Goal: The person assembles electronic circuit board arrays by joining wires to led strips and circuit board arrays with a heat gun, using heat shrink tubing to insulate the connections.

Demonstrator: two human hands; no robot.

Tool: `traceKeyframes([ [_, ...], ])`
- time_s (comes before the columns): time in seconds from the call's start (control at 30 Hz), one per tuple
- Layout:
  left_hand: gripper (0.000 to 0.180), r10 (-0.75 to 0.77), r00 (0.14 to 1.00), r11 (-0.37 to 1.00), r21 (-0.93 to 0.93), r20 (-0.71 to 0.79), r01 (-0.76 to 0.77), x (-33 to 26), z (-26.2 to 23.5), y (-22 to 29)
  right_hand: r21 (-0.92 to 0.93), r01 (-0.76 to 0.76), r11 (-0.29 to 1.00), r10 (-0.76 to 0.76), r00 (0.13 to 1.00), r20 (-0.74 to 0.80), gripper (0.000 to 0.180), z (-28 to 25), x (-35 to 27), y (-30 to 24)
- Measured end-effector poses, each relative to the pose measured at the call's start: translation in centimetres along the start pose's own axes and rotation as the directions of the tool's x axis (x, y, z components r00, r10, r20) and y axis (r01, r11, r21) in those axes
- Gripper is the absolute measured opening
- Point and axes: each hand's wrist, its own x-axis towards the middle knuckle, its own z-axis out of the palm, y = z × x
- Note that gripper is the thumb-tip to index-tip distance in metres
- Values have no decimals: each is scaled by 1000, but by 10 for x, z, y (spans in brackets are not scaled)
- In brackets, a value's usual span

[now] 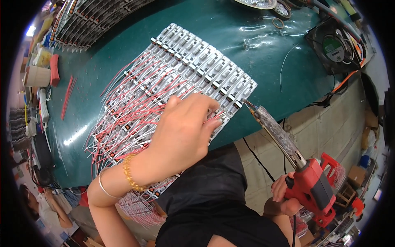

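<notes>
A panel of metal strips (205, 55) with small components in rows lies slantwise on the green table. Loose red and white wires (135, 99) fan out over its left half. My left hand (185, 127) is over the panel's near right part, its thumb and index finger curled around a thin wire (221, 115); the fingers partly hide it. In my right hand (284, 195) is a red and black soldering gun (310, 185). Its long barrel points up and left, with the tip at the panel's right edge, close to the last strip.
More strip panels (90, 20) are stacked at the far left. Cut red wires (68, 96) lie on the green table (119, 45). A black fan (333, 49) stands at the far right, near a metal dish (257, 3). A dark cable (257, 156) hangs below the table edge. Another person (49, 210) sits at lower left.
</notes>
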Motion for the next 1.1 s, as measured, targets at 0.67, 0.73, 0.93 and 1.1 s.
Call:
traceKeyframes([
  [0.67, 20, 170, 984, 954, 260, -56, -150, -3, 22, -1, 75, -297, 952, 306, 931, -198, 80, 16, -19, -6],
  [0.73, 21, 189, 978, 952, 259, -84, -162, -4, 24, -2, 228, -335, 914, 392, 871, -296, 57, 20, -14, -7],
  [0.93, 21, 203, 973, 949, 265, -106, -169, -3, 26, -3, 257, -332, 907, 395, 883, -253, 58, 18, -7, -8],
  [1.1, 21, 199, 976, 946, 278, -93, -166, -3, 26, -2, 207, -333, 920, 385, 871, -307, 59, 23, -14, -7],
])
